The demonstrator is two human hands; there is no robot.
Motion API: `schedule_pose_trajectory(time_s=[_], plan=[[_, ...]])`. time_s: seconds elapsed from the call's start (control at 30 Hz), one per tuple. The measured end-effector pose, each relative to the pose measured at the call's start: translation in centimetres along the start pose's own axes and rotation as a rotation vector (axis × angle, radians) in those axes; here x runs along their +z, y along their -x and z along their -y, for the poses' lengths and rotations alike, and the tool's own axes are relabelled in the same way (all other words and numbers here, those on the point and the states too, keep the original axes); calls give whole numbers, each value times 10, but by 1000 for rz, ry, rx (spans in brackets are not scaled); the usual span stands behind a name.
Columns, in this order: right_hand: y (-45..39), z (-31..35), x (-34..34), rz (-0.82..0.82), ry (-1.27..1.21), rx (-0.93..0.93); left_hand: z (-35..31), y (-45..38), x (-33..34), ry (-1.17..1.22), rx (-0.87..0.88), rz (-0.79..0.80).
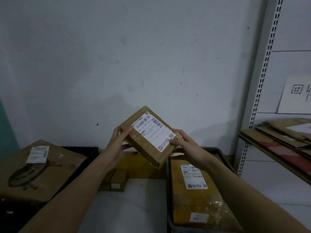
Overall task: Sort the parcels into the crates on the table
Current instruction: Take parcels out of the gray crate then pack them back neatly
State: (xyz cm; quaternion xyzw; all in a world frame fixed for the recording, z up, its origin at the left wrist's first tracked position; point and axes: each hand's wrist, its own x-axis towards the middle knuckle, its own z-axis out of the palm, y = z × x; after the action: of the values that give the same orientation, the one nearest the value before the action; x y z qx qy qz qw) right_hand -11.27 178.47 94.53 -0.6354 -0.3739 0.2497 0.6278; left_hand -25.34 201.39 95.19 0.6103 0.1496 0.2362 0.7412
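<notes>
A small brown cardboard parcel (148, 137) with a white shipping label is held tilted in the air above the table. My left hand (118, 145) grips its left edge, thumb on top and fingers underneath. My right hand (182, 142) pinches its right corner beside the label. Below on the left, a dark crate (87, 153) holds a large flat brown parcel (38, 169) with a label. On the right, a grey crate (169, 190) holds a yellowish taped parcel (196, 190) with a label.
A small brown box (117, 181) sits on the pale table (131, 207) between the crates, with a yellow object (141, 167) behind it. Flattened cardboard (282, 140) lies on a metal shelf at the right. A white wall stands close behind.
</notes>
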Motion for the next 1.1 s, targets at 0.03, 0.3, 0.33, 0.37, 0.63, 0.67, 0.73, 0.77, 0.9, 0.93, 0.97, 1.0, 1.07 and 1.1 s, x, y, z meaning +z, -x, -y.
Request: schedule_pose_trajectory(time_s=[0.03, 0.3, 0.33, 0.37, 0.63, 0.67, 0.73, 0.77, 0.9, 0.93, 0.97, 1.0, 1.07, 1.1], plan=[[3, -1, -4, -15, -10, -4, 4, 2, 0, 3, -22, 21], [19, -19, -8, -377, -64, 94, 36, 7, 19, 159, -90, -36], [19, -19, -7, -403, -103, 126, 40, 5, 26, 216, -81, -52], [18, -20, -5, -381, -143, 155, 44, 4, 35, 281, -89, -47], [-16, -29, -30, -447, -457, -33, 74, -16, 87, -37, -240, 248], [-20, -28, -40, -466, -464, -44, 74, -21, 89, -17, -223, 240], [-30, -27, -56, -476, -447, -43, 70, -35, 97, 56, -172, 178], [-35, -26, -62, -465, -427, -38, 68, -42, 103, 70, -144, 139], [-51, -27, -84, -532, -396, -36, 64, -68, 139, -6, -39, 60], [-54, -27, -88, -560, -386, -47, 66, -73, 149, -18, -8, 43], [-56, -27, -91, -574, -371, -66, 69, -78, 161, -31, 16, 21], [-58, -26, -93, -576, -346, -91, 73, -83, 174, -52, 32, -7], [-61, -25, -96, -597, -239, -139, 83, -91, 199, -98, 34, -63], [-62, -27, -100, -617, -178, -155, 88, -95, 211, -116, 23, -78]])
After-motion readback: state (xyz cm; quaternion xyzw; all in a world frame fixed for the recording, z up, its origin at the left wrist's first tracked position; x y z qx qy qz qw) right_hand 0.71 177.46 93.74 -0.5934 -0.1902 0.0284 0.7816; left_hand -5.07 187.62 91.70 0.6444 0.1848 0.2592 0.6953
